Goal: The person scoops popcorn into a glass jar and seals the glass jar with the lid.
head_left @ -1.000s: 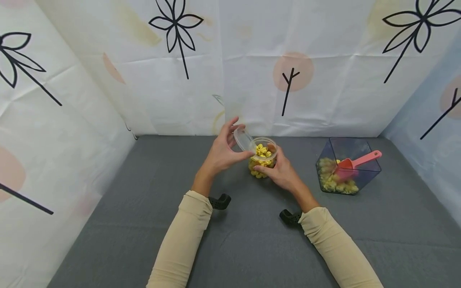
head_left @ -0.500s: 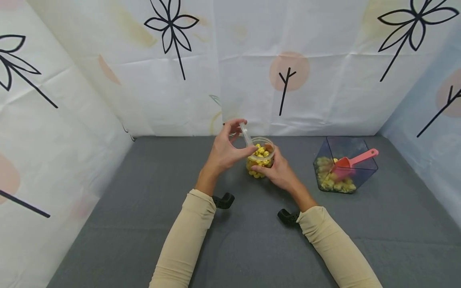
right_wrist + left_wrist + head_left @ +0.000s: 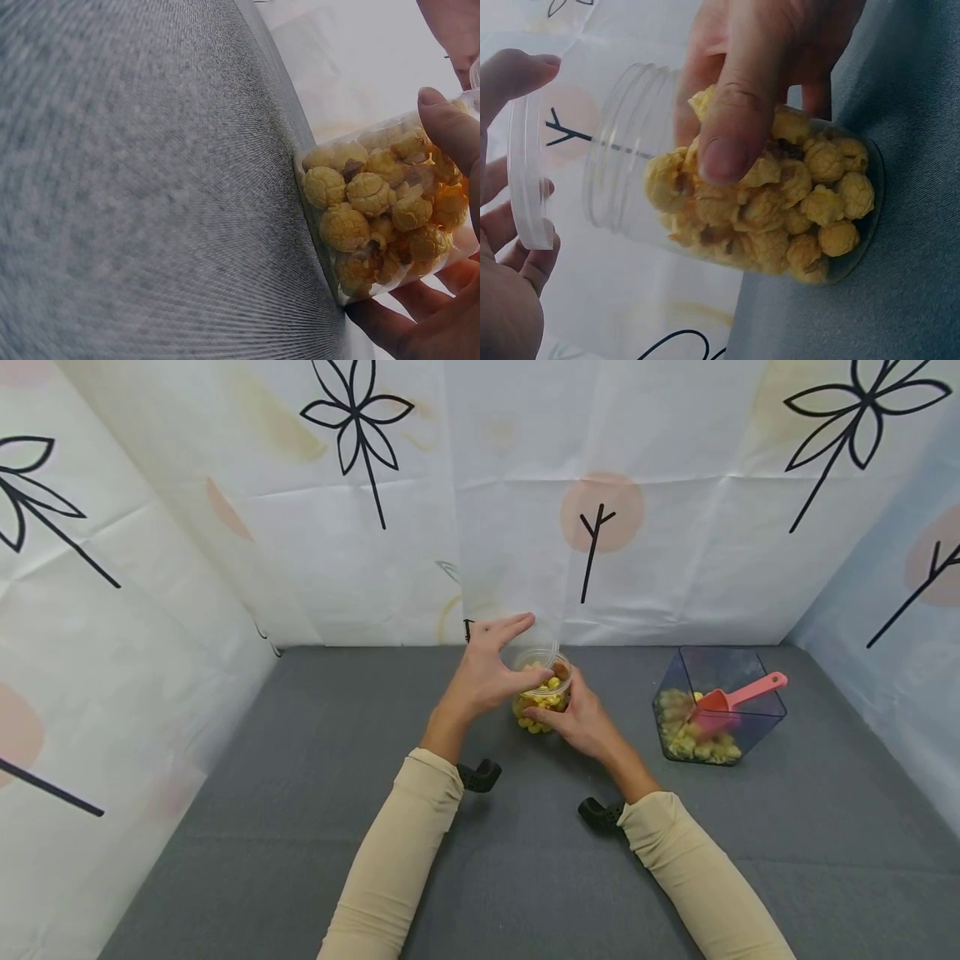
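A clear round jar (image 3: 537, 717) partly filled with yellow popcorn (image 3: 772, 217) stands upright on the grey cloth. My right hand (image 3: 583, 720) grips it from the right, the thumb (image 3: 731, 142) across the near side and the other fingers behind. With my left hand (image 3: 487, 675) I hold a translucent lid (image 3: 529, 172) by its edge, between thumb and fingers. In the left wrist view the lid is over the jar's open mouth, with a gap between them. The right wrist view shows the jar's base on the cloth.
To the right stands a bluish transparent bin (image 3: 761, 731) with more popcorn and a pink scoop (image 3: 750, 691) in it. A patterned white curtain (image 3: 510, 543) rises behind the table's (image 3: 262, 793) far edge.
My left hand has moved right with the lid, from the left of the jar to over its mouth, and the lid has turned. The right hand keeps its grip on the jar.
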Tool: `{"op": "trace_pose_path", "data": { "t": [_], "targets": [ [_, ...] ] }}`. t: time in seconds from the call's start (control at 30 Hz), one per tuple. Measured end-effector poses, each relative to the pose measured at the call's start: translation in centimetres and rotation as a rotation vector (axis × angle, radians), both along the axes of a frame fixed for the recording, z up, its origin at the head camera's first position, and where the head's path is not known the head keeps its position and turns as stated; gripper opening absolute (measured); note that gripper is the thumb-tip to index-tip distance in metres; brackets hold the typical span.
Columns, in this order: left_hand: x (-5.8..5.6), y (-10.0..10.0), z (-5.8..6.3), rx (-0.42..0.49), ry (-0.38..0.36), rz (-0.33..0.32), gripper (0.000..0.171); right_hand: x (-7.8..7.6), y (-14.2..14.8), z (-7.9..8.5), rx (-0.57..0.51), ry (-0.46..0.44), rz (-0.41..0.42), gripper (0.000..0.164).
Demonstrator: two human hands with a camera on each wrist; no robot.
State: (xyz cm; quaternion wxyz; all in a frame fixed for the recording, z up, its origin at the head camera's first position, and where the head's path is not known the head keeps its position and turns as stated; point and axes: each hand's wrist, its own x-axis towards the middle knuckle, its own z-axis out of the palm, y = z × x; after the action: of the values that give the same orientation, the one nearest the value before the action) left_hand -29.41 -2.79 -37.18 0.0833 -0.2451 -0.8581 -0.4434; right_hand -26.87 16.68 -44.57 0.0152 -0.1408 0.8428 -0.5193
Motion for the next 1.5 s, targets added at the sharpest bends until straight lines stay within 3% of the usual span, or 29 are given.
{"op": "trace_pose_path", "data": {
  "t": [0.23,0.47,0.67,1.17,1.5],
  "targets": [
    [-0.3,1.3,-0.6,-0.034,-0.062,0.004,0.083,0.1,0.1,-0.2,0.009,0.025,0.014,0.092],
    [-0.3,2.1,-1.4,-0.107,-0.002,0.013,0.08,0.1,0.2,-0.1,0.023,0.041,0.017,0.079],
    [-0.3,2.2,-1.6,-0.142,-0.002,0.026,0.077,0.0,0.0,0.1,0.038,0.036,0.005,0.071],
    [-0.2,2.4,-2.5,-0.126,-0.067,-0.009,0.076,0.2,0.0,0.2,0.058,0.015,-0.021,0.086],
    [0.0,2.6,-2.0,-0.187,-0.108,-0.004,0.081,-0.1,0.1,-0.1,0.062,0.028,-0.02,0.082]
  ]
}}
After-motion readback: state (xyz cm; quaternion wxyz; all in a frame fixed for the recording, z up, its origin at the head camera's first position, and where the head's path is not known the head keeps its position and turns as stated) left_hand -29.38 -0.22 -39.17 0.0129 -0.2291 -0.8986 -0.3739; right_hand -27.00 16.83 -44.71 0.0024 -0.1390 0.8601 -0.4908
